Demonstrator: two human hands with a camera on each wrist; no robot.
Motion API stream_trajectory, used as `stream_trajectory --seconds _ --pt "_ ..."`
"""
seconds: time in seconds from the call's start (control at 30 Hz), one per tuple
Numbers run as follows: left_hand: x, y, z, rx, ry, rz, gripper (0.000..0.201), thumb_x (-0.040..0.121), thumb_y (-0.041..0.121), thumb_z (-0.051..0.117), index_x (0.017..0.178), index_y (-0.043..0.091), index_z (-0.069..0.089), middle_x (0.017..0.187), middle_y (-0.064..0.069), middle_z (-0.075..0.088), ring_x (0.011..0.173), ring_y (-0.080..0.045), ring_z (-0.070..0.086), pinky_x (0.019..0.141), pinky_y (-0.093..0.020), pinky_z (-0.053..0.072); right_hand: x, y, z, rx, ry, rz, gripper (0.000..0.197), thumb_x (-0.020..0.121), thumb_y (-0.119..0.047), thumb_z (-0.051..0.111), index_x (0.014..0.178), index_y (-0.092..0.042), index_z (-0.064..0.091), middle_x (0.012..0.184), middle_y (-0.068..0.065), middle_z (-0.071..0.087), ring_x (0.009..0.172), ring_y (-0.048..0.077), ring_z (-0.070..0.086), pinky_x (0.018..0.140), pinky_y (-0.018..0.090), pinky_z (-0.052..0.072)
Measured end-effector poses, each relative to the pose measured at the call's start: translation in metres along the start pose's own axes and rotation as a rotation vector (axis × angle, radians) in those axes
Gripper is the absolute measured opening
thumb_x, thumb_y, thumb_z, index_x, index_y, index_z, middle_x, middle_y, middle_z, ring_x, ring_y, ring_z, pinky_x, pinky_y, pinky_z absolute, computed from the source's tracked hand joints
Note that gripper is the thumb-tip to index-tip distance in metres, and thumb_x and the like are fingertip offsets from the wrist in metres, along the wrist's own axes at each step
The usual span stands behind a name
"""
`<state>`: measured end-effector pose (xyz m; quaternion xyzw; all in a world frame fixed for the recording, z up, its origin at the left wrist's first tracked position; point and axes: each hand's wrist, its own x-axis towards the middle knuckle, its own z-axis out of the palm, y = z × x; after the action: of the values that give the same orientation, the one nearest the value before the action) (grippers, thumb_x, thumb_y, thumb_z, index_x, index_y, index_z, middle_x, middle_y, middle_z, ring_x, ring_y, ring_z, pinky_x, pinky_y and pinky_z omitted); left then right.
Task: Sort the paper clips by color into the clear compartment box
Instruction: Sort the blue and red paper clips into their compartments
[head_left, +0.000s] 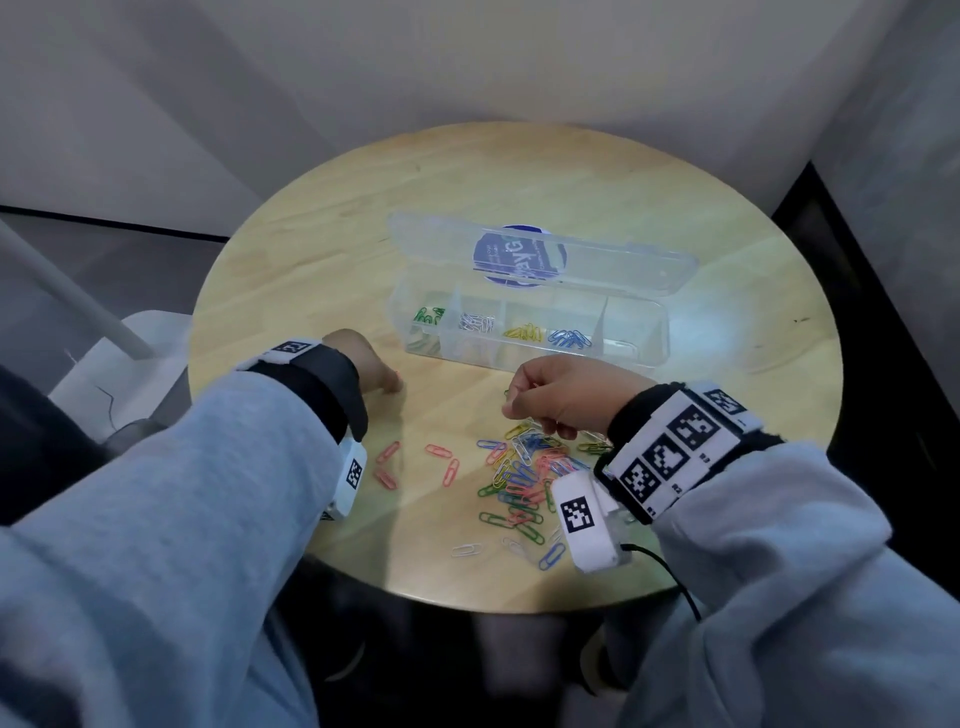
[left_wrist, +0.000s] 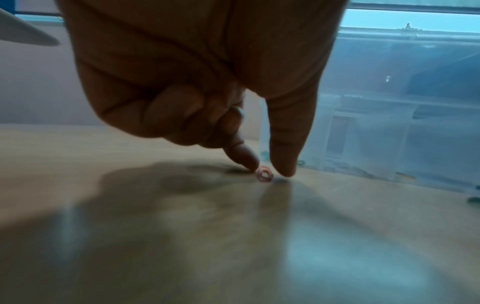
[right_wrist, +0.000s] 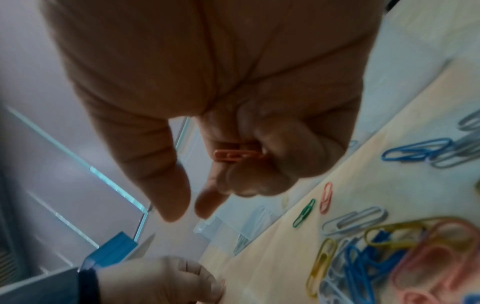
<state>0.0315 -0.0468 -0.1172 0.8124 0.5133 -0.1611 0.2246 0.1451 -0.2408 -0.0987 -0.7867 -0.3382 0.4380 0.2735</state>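
Note:
The clear compartment box (head_left: 524, 354) stands open on the round wooden table (head_left: 571, 171), lid (head_left: 613, 262) folded back. Its compartments hold green (head_left: 428, 315), white (head_left: 477, 322), yellow (head_left: 523, 332) and blue clips (head_left: 570, 339); the rightmost looks empty. A mixed pile of clips (head_left: 524, 470) lies near the front edge. My left hand (head_left: 395, 387) is left of the box, thumb and index tips on the table pinching a pink clip (left_wrist: 264, 174). My right hand (head_left: 511, 406) hovers over the pile, curled fingers (right_wrist: 272, 164) holding a red clip (right_wrist: 235, 154).
Loose pink clips (head_left: 387, 453) (head_left: 451, 472) lie between my hands, and white clips (head_left: 466, 550) sit near the table's front edge. A white stand with a slanted pole (head_left: 111, 364) is off the table's left side. Walls close in behind.

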Motion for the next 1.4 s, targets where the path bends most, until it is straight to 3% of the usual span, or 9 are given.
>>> stream_trajectory --seconds 0.23,0.37,0.5,0.63,0.8,0.9,1.07,1.23,1.4 --pt "-0.005 0.001 -0.001 0.057 -0.014 0.008 0.034 0.079 0.033 0.069 0.096 0.004 0.070 0.094 -0.010 0.069 0.085 -0.027 0.062 0.071 -0.031 0.047 -0.009 -0.013 0.017 -0.415 0.031 -0.082 0.006 0.080 -0.024 0.066 0.084 -0.022 0.062 0.064 -0.011 0.044 0.057 0.002 0.041 0.055 0.023 0.035" --pt "-0.015 -0.011 -0.008 -0.175 -0.134 0.052 0.021 0.078 0.020 0.066 0.064 0.009 0.056 0.061 -0.007 0.049 0.054 -0.021 0.042 0.055 -0.024 0.033 -0.008 -0.018 0.030 -0.515 -0.001 -0.085 0.011 0.082 -0.018 0.062 0.091 -0.024 0.060 0.071 -0.012 0.043 0.071 0.012 0.048 0.052 0.021 0.032" --pt "-0.029 -0.024 -0.015 -0.557 -0.236 0.061 0.025 0.086 -0.001 0.049 0.063 0.007 0.047 0.066 -0.009 0.050 0.055 -0.016 0.045 0.039 -0.012 0.041 -0.008 -0.022 0.044 -0.590 -0.044 -0.053 0.031 0.082 -0.016 0.059 0.111 -0.027 0.056 0.089 -0.006 0.050 0.084 0.017 0.051 0.060 0.025 0.040" --pt "-0.044 -0.034 -0.020 -0.789 -0.268 0.105 0.028 0.087 -0.005 0.038 0.062 0.007 0.041 0.070 -0.012 0.051 0.050 -0.014 0.046 0.040 -0.012 0.039 -0.005 -0.028 0.049 -0.639 -0.022 -0.038 0.041 0.082 -0.014 0.060 0.119 -0.029 0.051 0.112 -0.001 0.057 0.091 0.020 0.053 0.057 0.024 0.037" --pt "-0.056 -0.046 -0.018 -0.909 -0.290 0.117 0.027 0.087 -0.003 0.038 0.065 0.011 0.039 0.070 -0.008 0.046 0.053 -0.015 0.040 0.037 -0.012 0.031 0.001 -0.032 0.065 -0.705 -0.001 -0.010 0.052 0.078 -0.006 0.061 0.120 -0.032 0.047 0.094 -0.003 0.051 0.085 0.020 0.053 0.062 0.027 0.042" --pt "-0.057 -0.050 -0.017 -0.749 -0.278 0.140 0.022 0.087 0.000 0.047 0.071 0.016 0.043 0.069 -0.005 0.042 0.052 -0.013 0.032 0.043 -0.017 0.026 0.006 -0.034 0.069 -0.738 -0.005 -0.010 0.055 0.075 -0.004 0.062 0.119 -0.032 0.046 0.095 -0.004 0.050 0.086 0.021 0.054 0.065 0.029 0.046" --pt "-0.067 -0.048 -0.010 0.057 -0.043 0.241 0.019 0.078 0.017 0.064 0.095 0.020 0.058 0.070 0.010 0.047 0.063 -0.010 0.045 0.050 -0.022 0.029 0.013 -0.035 0.073 -0.793 -0.043 0.003 0.052 0.076 -0.003 0.060 0.116 -0.034 0.047 0.090 -0.005 0.047 0.084 0.021 0.053 0.060 0.028 0.043" --pt "-0.065 -0.038 0.008 0.296 -0.087 0.273 0.036 0.076 0.025 0.070 0.110 0.018 0.058 0.089 0.002 0.055 0.082 -0.019 0.051 0.051 -0.022 0.030 0.020 -0.034 0.079 -0.819 -0.052 -0.025 0.044 0.078 -0.003 0.059 0.110 -0.031 0.046 0.075 -0.010 0.044 0.072 0.016 0.051 0.056 0.027 0.040" --pt "-0.060 -0.032 0.021 0.372 -0.116 0.305 0.037 0.073 0.035 0.076 0.099 0.021 0.053 0.090 0.002 0.054 0.083 -0.019 0.049 0.050 -0.024 0.028 0.022 -0.031 0.081 -0.854 -0.087 -0.053 0.028 0.076 -0.001 0.057 0.092 -0.024 0.051 0.069 -0.009 0.047 0.066 0.015 0.048 0.050 0.024 0.036"
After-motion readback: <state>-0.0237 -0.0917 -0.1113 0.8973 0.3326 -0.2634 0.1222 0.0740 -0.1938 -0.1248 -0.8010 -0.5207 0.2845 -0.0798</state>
